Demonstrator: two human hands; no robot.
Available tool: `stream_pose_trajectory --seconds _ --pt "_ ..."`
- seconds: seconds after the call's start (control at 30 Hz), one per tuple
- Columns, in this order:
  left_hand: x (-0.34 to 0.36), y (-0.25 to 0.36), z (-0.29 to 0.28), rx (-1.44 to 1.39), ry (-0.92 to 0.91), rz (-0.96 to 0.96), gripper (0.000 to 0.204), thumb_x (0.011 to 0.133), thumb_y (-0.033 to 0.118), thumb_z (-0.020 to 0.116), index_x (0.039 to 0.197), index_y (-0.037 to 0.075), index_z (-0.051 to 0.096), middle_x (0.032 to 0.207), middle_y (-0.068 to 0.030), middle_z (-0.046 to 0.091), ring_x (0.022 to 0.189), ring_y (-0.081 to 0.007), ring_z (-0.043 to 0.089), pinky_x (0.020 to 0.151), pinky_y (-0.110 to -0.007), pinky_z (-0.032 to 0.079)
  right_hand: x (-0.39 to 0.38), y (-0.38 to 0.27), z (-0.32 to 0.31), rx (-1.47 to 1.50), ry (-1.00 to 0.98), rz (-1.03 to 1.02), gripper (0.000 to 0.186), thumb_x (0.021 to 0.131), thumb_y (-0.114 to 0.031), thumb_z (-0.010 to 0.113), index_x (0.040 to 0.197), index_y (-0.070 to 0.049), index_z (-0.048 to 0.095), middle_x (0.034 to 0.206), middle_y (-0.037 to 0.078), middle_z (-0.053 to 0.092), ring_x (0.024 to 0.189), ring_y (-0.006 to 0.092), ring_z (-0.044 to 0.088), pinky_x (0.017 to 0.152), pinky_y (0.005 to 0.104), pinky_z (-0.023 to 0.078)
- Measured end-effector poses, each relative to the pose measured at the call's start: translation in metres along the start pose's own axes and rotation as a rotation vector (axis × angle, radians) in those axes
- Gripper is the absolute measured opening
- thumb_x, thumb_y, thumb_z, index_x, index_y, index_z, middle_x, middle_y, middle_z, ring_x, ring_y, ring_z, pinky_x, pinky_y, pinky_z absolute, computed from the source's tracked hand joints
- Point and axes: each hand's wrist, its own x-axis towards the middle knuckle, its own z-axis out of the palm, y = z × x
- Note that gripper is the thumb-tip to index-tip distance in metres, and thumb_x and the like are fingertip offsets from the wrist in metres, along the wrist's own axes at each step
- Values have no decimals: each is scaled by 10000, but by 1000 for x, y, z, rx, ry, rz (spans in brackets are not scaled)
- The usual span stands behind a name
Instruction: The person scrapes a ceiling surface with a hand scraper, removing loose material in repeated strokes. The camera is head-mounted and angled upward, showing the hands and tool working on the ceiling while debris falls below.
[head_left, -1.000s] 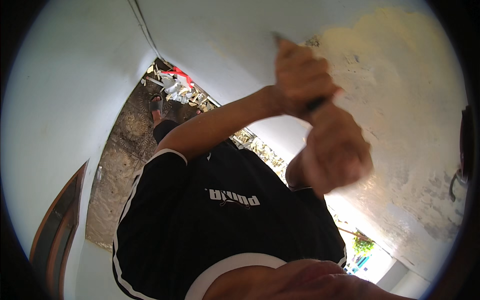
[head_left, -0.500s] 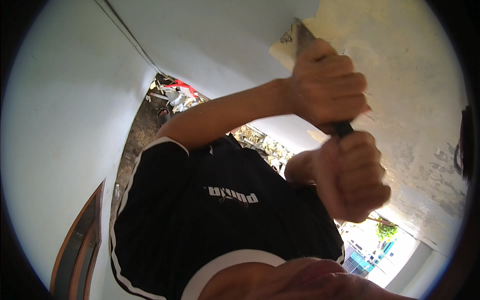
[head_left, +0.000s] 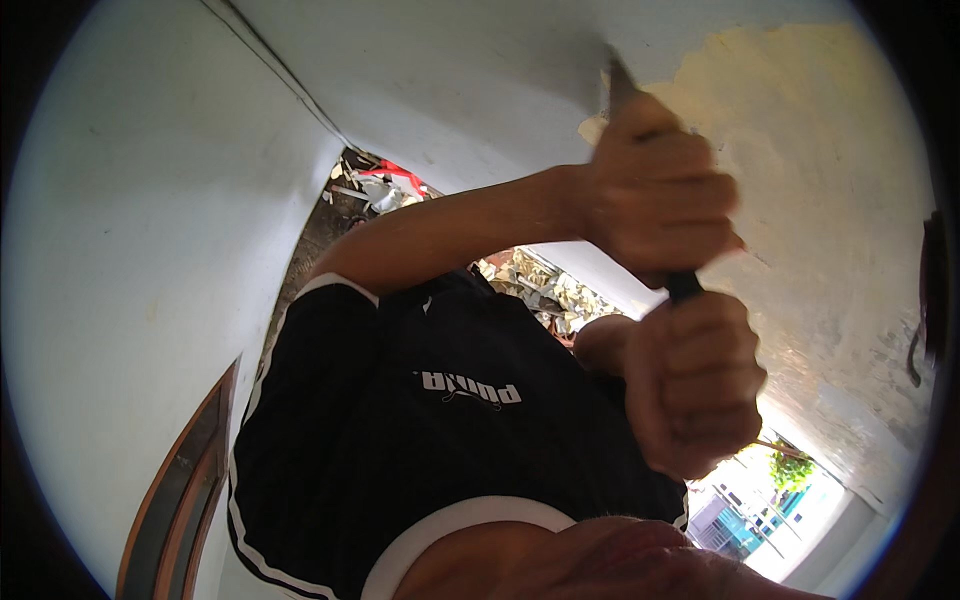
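My left hand is closed around a metal scraping blade, whose tip is at the pale wall beside a patch of exposed, flaking cream plaster. Below it, my right hand grips the tool's black handle in a fist. My left forearm crosses above my black short-sleeved shirt. Whether the tip presses on the surface I cannot tell.
Paint chips and a red strip lie on the floor along the wall's foot. A wood-framed opening is at lower left. A cable runs along the corner. A bright opening with greenery shows at lower right.
From a second ago, both hands and the tool have moved right in the view. Over the last half second they have shifted slightly downward in it, still gripping; the surroundings shifted too.
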Motion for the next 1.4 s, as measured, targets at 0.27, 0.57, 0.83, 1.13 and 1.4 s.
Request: stream_pose_trajectory --seconds 0.27,0.57,0.83,1.13,1.4 --pt "-39 9 -5 117 -104 -222 348 736 336 775 614 208 476 606 42 426 567 -162 389 603 -364 235 -7 13 -13 38 -33 128 182 652 -6 533 617 -120 396 523 5 403 427 160 379 428 321 286" --pt "-14 28 25 77 68 -205 275 688 263 730 592 181 485 625 63 467 550 -129 411 613 -351 246 19 -24 -23 -16 -116 180 209 803 -130 482 618 -126 384 513 -5 372 438 136 331 442 314 283" --pt "-28 5 21 143 67 -163 332 739 280 729 585 178 453 603 33 449 534 -173 385 601 -370 234 5 5 -22 86 -164 138 201 780 -57 515 618 -107 407 541 24 420 454 155 370 441 320 288" --pt "-36 10 15 203 120 -174 386 757 264 707 542 180 398 554 39 369 513 -170 336 600 -354 231 0 -1 -11 -49 -186 109 263 867 -90 392 606 -112 366 513 23 361 445 149 338 439 314 248" --pt "-1 20 23 2 191 -41 170 612 209 649 598 162 487 625 46 435 563 -141 415 601 -340 265 2 -34 -6 -191 -172 42 237 857 -140 414 630 -135 349 505 -14 320 468 122 289 485 314 261"
